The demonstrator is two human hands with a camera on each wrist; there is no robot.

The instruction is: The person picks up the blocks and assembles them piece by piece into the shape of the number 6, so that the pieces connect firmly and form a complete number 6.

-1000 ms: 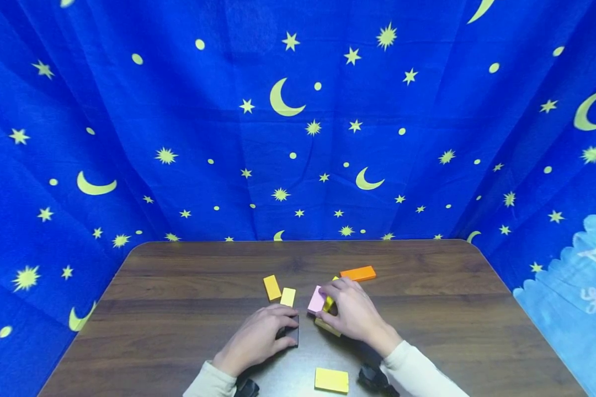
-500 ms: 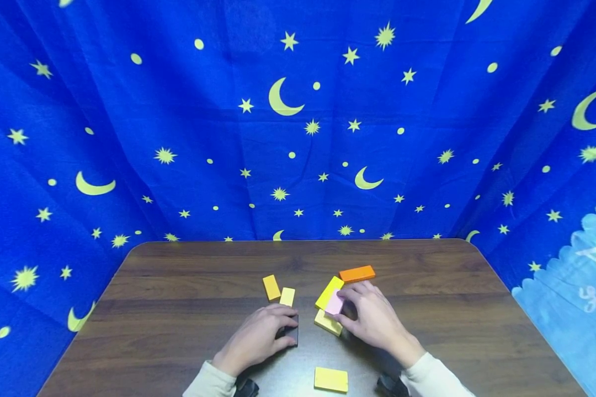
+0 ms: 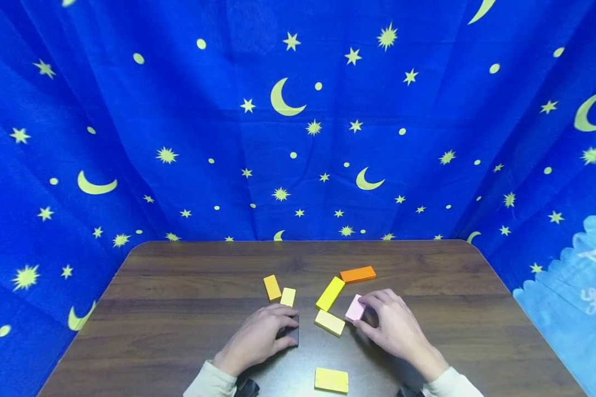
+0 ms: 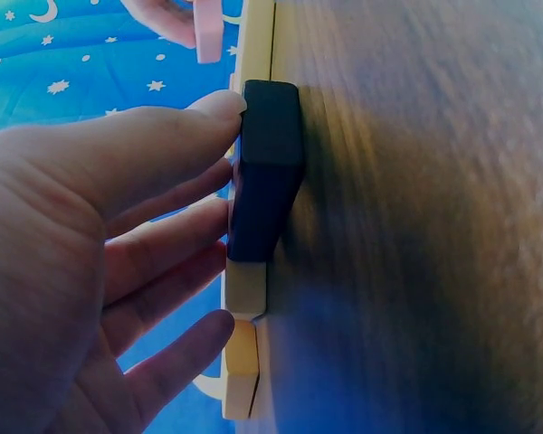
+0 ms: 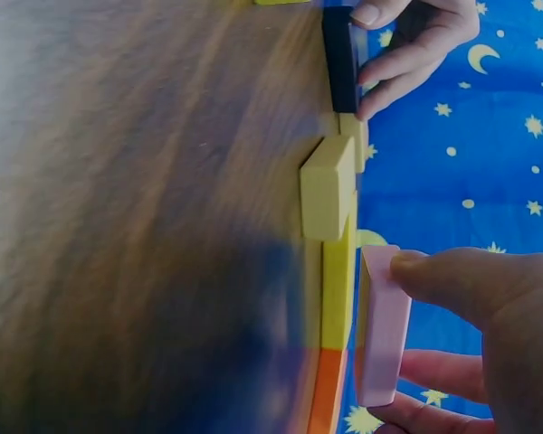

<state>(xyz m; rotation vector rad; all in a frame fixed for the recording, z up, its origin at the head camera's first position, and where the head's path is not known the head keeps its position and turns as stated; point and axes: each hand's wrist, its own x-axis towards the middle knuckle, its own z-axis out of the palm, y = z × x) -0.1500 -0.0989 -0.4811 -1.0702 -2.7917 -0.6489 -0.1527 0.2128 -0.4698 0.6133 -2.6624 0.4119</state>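
My left hand (image 3: 255,333) holds a black block (image 4: 270,136) on the table, left of the middle, with the thumb at one end and fingers along its far side. In my right hand (image 3: 397,328) a pink block (image 5: 385,334) is pinched between thumb and fingers, seemingly lifted off the tabletop. Just left of it lie a bright yellow block (image 3: 330,293) and a pale yellow block (image 3: 330,323), nearly end to end. Beyond the left hand sits a cream block (image 3: 287,297), partly hidden by that hand, beside a yellow-orange block (image 3: 272,288).
An orange block (image 3: 357,274) lies farther back, near the bright yellow one's far end. Close to the front edge is another yellow block (image 3: 331,380). A blue curtain (image 3: 298,138) with moons and stars hangs behind the brown wooden table (image 3: 179,275).
My right hand has carried the pink block rightward, across the bright yellow block and past the pale yellow one, uncovering both. The left hand and the black block have stayed put.
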